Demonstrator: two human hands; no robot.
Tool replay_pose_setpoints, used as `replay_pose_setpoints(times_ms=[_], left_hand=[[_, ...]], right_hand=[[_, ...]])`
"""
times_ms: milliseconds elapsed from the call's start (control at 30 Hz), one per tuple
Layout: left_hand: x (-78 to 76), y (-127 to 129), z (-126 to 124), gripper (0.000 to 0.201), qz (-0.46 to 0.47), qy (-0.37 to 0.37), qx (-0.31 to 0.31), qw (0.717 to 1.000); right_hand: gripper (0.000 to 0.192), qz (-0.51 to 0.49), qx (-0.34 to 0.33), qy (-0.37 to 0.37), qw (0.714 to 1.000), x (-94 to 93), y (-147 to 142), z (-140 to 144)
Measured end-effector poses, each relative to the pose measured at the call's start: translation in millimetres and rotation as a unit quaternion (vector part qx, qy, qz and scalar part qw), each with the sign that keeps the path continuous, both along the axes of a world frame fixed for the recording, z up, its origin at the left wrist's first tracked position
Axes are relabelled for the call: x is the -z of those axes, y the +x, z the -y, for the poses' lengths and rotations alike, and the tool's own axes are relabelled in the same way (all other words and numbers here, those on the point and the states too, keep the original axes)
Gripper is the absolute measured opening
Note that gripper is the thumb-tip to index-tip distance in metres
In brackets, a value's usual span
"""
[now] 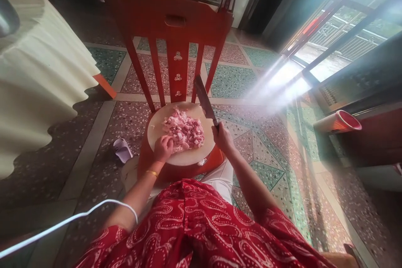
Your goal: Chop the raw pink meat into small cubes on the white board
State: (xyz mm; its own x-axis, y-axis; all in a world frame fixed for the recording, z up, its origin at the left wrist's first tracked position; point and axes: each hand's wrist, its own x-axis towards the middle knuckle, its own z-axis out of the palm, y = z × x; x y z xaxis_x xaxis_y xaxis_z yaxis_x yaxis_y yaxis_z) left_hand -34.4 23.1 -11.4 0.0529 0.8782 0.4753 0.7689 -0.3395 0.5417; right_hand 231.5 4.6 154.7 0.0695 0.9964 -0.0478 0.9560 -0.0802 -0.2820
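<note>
The round cutting board [185, 157] lay on the seat of the red chair [176, 21]. A pile of chopped pink meat [184, 130] occupied the board's centre. The left hand [163, 148] rested at the near left edge of the pile, fingers curled together and touching the meat. The right hand [222, 136] was clamped around the handle of the cleaver [204, 100], whose blade was raised above the board's right side. A red cup [341, 122] lay on its side, well apart to the right.
</note>
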Motion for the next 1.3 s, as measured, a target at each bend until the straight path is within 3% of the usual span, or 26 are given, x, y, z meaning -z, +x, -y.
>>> replay_pose_setpoints(times_ms=[100, 167, 300, 367, 433, 533, 600, 767, 833, 933, 1000, 1067, 1200, 1300], left_hand=[[-2.6, 1, 1, 0.022, -0.006, 0.002, -0.006, 1.0], [-5.5, 1, 2, 0.023, -0.011, -0.004, -0.005, 1.0], [-5.8, 0, 1, 0.022, -0.018, -0.009, 0.005, 1.0], [-3.2, 0, 1, 0.023, -0.014, 0.003, 0.002, 1.0], [-0.7, -1, 0, 0.022, -0.013, 0.008, 0.004, 1.0], [0.4, -1, -1, 0.022, -0.014, 0.004, 0.001, 1.0], [0.2, -2, -1, 0.023, -0.017, -0.005, 0.004, 1.0], [1.9, -2, -1, 0.024, -0.009, -0.01, 0.006, 1.0], [2.2, -1, -1, 0.024, -0.006, -0.008, 0.0, 1.0], [1.2, 0, -1, 0.025, -0.011, -0.005, -0.004, 1.0], [0.2, -1, -1, 0.025, -0.016, -0.004, -0.004, 1.0], [0.0, -1, -2, 0.025, -0.02, -0.003, 0.001, 1.0], [1.5, -2, -3, 0.025, -0.019, 0.002, 0.004, 1.0], [1.7, -1, -2, 0.025, -0.021, 0.002, -0.002, 1.0]], right_hand=[[0.025, 0.035, 0.005, -0.11, 0.993, 19.7, -4, 2], [0.024, 0.044, -0.006, -0.142, 0.989, 21.5, -2, 1], [0.03, 0.012, -0.024, -0.039, 0.999, -0.1, 7, 0], [0.033, -0.002, -0.015, 0.011, 1.0, -1.9, 8, 0], [0.032, 0.003, 0.012, -0.012, 1.0, 8.2, 4, 0], [0.027, 0.023, 0.021, -0.128, 0.991, 23.6, -2, -2], [0.027, 0.023, 0.008, -0.153, 0.988, 18.3, -2, -5], [0.032, -0.037, -0.006, 0.003, 0.999, -15.1, 6, -4], [0.031, -0.041, 0.006, 0.017, 0.999, -7.9, 4, -2], [0.027, -0.002, 0.023, -0.097, 0.995, 16.2, -1, -2], [0.025, 0.017, 0.019, -0.161, 0.987, 22.5, -1, -5], [0.027, 0.017, 0.008, -0.142, 0.99, 16.4, 3, -9], [0.032, -0.007, -0.002, -0.008, 1.0, 4.9, 9, -13], [0.03, 0.014, 0.01, -0.065, 0.998, 20.8, 7, -11]])
